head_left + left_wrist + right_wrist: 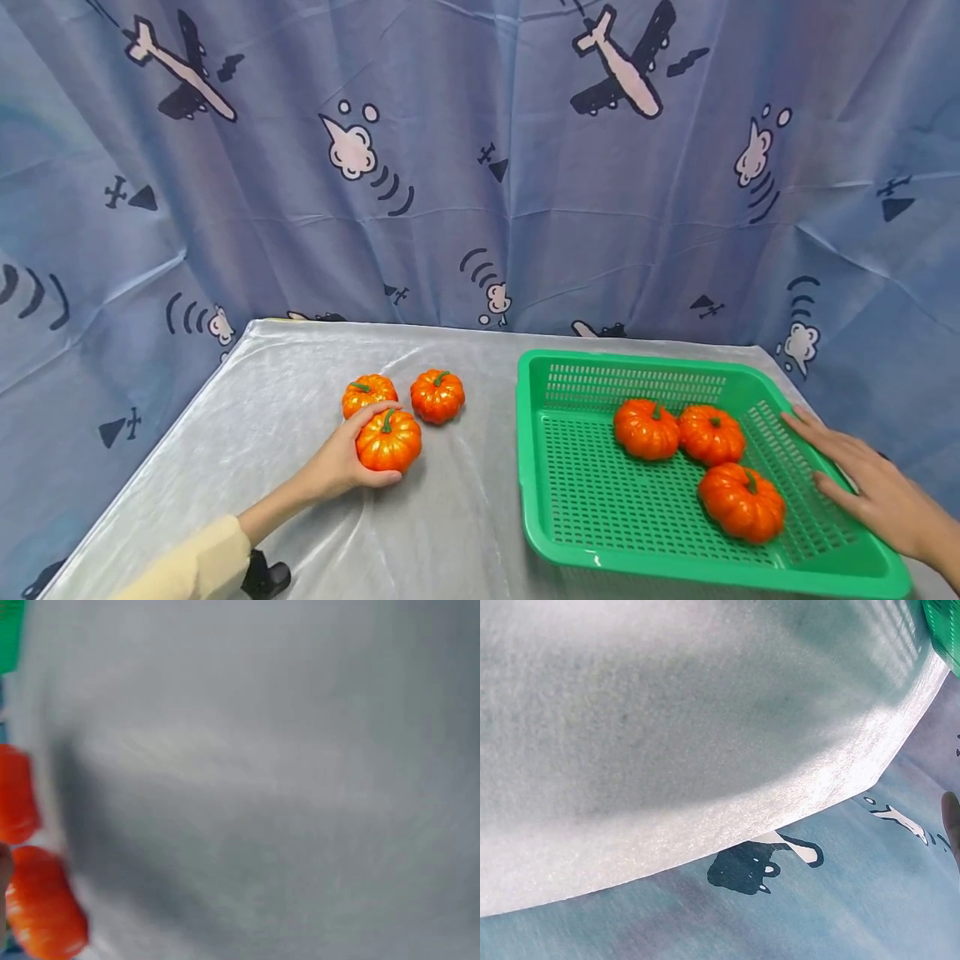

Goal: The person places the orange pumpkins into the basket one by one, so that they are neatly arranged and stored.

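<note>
With fingers and thumb curled around its sides, my left hand grips a small orange pumpkin at the left of the table. Two more pumpkins sit just behind it: one close to the fingers, another to the right. My right hand rests on the right rim of a green plastic basket, fingers extended. Three pumpkins lie inside the basket: a left one, a middle one and a nearer one. The left wrist view catches blurred pumpkin edges only.
A silvery cloth covers the table. Behind and beside it hangs a blue curtain with airplane prints. Near the left sleeve is a small black object. The right wrist view shows the table edge and a basket corner.
</note>
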A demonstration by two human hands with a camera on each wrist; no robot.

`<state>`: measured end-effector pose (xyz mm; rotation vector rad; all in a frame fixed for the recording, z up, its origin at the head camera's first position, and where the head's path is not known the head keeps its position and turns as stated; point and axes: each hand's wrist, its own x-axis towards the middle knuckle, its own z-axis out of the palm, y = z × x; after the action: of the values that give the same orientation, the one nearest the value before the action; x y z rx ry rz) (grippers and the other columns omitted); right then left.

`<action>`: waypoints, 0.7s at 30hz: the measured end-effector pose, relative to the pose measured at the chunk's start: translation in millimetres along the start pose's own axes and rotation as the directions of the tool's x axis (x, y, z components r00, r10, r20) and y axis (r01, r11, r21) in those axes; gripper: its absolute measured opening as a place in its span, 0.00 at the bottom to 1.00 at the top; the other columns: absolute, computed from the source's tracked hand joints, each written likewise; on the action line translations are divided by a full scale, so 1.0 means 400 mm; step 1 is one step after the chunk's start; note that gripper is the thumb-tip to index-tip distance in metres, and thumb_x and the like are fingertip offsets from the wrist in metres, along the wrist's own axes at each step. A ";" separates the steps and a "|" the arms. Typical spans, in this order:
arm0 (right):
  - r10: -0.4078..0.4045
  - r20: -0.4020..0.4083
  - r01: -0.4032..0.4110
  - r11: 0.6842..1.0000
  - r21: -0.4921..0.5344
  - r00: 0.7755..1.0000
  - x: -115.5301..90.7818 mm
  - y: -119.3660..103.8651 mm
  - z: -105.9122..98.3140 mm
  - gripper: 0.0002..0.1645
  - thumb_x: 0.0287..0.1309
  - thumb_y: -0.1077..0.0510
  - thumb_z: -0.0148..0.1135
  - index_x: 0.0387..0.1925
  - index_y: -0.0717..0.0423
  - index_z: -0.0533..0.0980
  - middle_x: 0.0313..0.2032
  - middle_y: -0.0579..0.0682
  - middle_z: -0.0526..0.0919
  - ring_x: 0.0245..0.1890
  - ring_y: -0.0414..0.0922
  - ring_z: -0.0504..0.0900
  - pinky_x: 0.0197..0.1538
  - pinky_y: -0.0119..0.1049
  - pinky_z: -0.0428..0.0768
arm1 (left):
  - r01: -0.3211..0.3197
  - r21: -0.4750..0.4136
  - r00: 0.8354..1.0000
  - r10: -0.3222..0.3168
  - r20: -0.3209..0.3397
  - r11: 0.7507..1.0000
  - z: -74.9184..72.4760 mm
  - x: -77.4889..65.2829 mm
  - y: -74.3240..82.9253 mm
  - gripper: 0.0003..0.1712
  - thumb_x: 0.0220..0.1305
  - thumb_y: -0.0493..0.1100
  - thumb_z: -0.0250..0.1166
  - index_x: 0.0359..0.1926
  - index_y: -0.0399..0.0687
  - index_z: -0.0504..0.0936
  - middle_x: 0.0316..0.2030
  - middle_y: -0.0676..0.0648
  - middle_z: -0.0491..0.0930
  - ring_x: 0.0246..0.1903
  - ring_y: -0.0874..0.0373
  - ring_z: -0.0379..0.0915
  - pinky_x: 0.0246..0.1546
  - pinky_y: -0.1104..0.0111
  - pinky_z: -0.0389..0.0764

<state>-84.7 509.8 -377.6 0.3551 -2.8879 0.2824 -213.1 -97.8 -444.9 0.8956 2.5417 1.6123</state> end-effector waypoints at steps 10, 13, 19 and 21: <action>0.000 -0.004 0.000 1.000 -0.022 1.000 -0.001 -0.004 -0.006 0.36 0.61 0.55 0.51 0.68 0.46 0.50 0.68 0.42 0.41 0.51 0.73 0.60 0.40 0.69 0.56 | 0.061 -0.230 0.998 -0.058 0.022 0.971 -0.056 -0.111 0.128 0.45 0.36 0.36 0.76 0.59 0.52 0.65 0.51 0.47 0.71 0.45 0.55 0.70 0.43 0.68 0.75; 0.003 -0.004 -0.003 1.000 -0.027 1.000 -0.002 -0.004 -0.006 0.36 0.61 0.55 0.51 0.68 0.46 0.50 0.68 0.42 0.41 0.51 0.72 0.60 0.39 0.68 0.57 | 0.071 -0.274 0.997 -0.062 0.042 0.959 -0.062 -0.126 0.146 0.47 0.35 0.34 0.75 0.60 0.50 0.64 0.52 0.46 0.70 0.46 0.55 0.70 0.43 0.68 0.75; -0.006 -0.007 0.006 1.000 -0.028 1.000 -0.003 -0.006 -0.004 0.36 0.60 0.55 0.52 0.68 0.46 0.50 0.68 0.41 0.40 0.51 0.72 0.60 0.40 0.69 0.56 | 0.012 -0.356 0.999 0.004 0.044 0.935 -0.072 -0.140 0.157 0.46 0.38 0.32 0.73 0.61 0.44 0.63 0.56 0.46 0.68 0.49 0.57 0.68 0.45 0.68 0.74; -0.011 -0.010 0.011 1.000 -0.029 1.000 -0.003 -0.006 -0.004 0.37 0.60 0.55 0.52 0.68 0.47 0.50 0.68 0.40 0.40 0.51 0.72 0.60 0.40 0.69 0.56 | 0.019 -0.356 1.000 -0.011 0.024 0.934 -0.075 -0.143 0.162 0.42 0.41 0.32 0.72 0.60 0.45 0.64 0.55 0.48 0.69 0.48 0.58 0.69 0.44 0.68 0.75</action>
<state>-82.6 508.0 -375.8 0.3629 -2.8757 0.2401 -144.0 -129.3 -393.6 0.8450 2.1279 1.9565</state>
